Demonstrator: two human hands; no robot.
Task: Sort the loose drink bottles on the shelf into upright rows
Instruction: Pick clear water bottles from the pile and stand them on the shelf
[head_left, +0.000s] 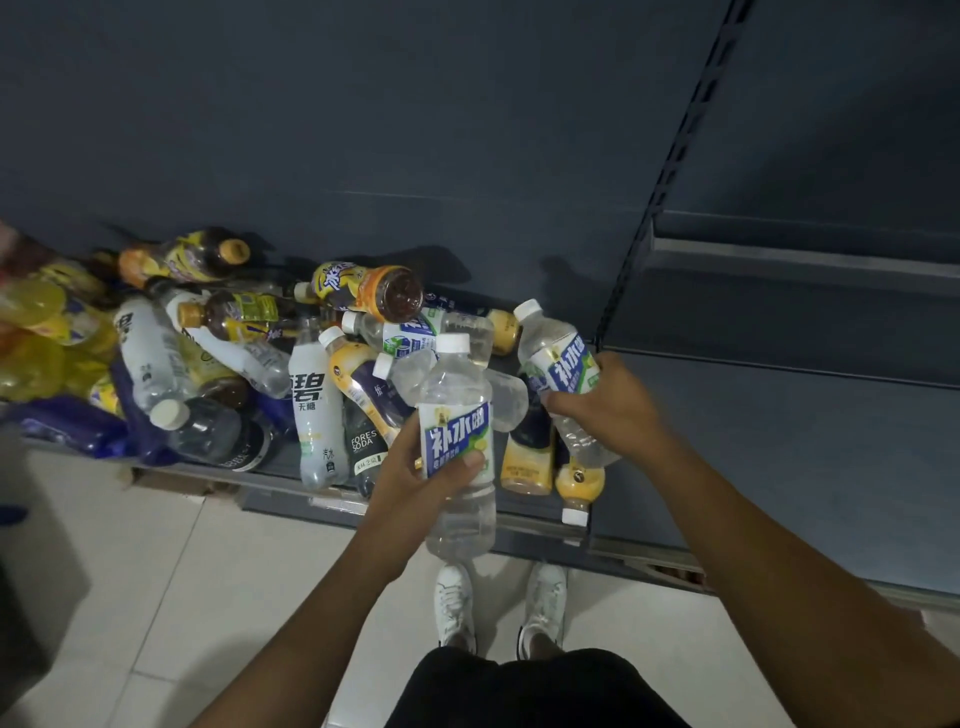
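Observation:
A heap of loose drink bottles (270, 353) lies on the low dark shelf (291, 467), most of them on their sides. My left hand (415, 473) grips a clear bottle with a blue and white label (457, 441), held upright over the shelf's front edge. My right hand (608, 405) holds a second bottle of the same kind (561, 364), tilted with its white cap pointing up and left. Below that hand, two yellow juice bottles (527, 467) lie near the shelf edge.
A bare dark shelf section (779, 441) stretches to the right, past a slotted upright post (670, 171). Yellow bottles and blue packaging (47, 338) crowd the far left. White floor tiles (156, 597) and my white shoes (498, 608) are below.

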